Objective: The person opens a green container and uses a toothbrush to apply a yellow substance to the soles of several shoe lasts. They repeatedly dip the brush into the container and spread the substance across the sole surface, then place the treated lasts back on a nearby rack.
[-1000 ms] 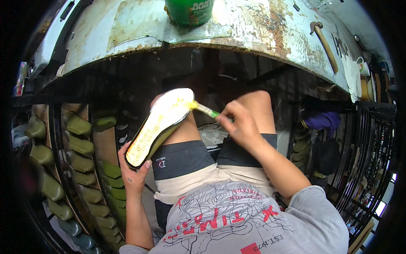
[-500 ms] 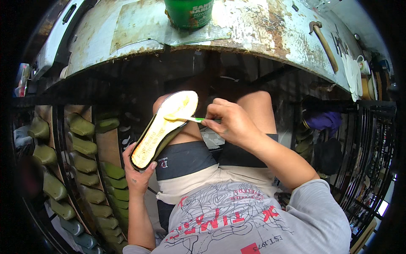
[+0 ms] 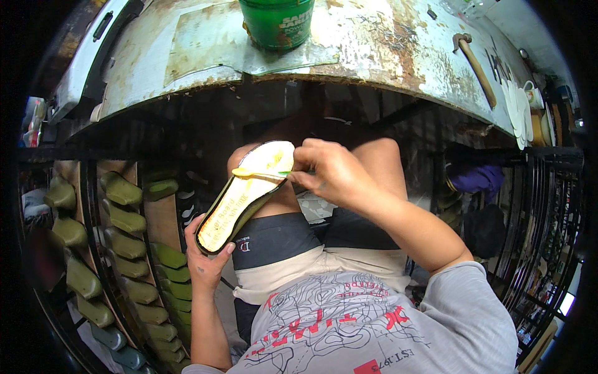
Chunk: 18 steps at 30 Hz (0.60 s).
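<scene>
A shoe form (image 3: pixel 240 199) lies sole up over my left thigh, dark along its edge, with a pale insole board on its underside. My left hand (image 3: pixel 207 263) grips its lower left end, thumb on the near side and fingers behind. My right hand (image 3: pixel 330 171) pinches a thin brush (image 3: pixel 266 176) with a pale and green handle. The brush lies across the board at its narrow middle, its tip at the left edge. Wet-looking yellow paste (image 3: pixel 248 170) coats the board around it. My right fingers hide the brush's handle end.
A worn workbench (image 3: pixel 205 37) stands ahead, bearing a green bucket (image 3: pixel 277 28) on a glass sheet (image 3: pixel 299 60) and a hammer (image 3: pixel 476 68) at right. Racks of olive shoe lasts (image 3: pixel 128 215) stand at left. A dark rack (image 3: pixel 542 206) with a purple cloth (image 3: pixel 478 179) stands at right.
My right hand has moved slightly left, and the brush tip has shifted to the board's left edge. The shoe form has moved slightly down and right in my left hand.
</scene>
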{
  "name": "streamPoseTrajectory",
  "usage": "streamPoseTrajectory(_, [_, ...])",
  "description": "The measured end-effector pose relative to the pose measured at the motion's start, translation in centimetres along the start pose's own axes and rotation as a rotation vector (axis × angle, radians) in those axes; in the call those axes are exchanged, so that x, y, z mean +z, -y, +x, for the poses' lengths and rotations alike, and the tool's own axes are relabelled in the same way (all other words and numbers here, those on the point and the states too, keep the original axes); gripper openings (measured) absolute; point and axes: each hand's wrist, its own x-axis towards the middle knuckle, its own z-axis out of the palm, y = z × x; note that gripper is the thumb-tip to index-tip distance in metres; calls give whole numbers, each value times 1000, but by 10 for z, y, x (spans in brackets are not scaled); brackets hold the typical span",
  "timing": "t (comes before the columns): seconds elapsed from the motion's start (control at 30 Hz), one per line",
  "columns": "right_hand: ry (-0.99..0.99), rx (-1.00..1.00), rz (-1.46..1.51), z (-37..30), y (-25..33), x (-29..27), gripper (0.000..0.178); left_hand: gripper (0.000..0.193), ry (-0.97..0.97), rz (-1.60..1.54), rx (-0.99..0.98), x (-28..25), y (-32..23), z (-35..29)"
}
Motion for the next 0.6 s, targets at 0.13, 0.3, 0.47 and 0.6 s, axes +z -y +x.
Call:
streamPoseTrajectory(0.13, [-145, 135, -60, -4, -19, 0, 18, 79, -32, -17, -22, -2, 3, 1])
streamPoseTrajectory(0.3, [-54, 151, 110, -16, -42, 5, 21, 80, -40, -35, -18, -2, 9, -1])
streamPoseTrajectory(0.47, [-100, 138, 174, -23, -50, 7, 22, 82, -37, 37, 27, -5, 16, -2])
streamPoseTrajectory(0.6, [-159, 203, 29, -22, -52, 4, 26, 82, -43, -21, 9, -5, 21, -5])
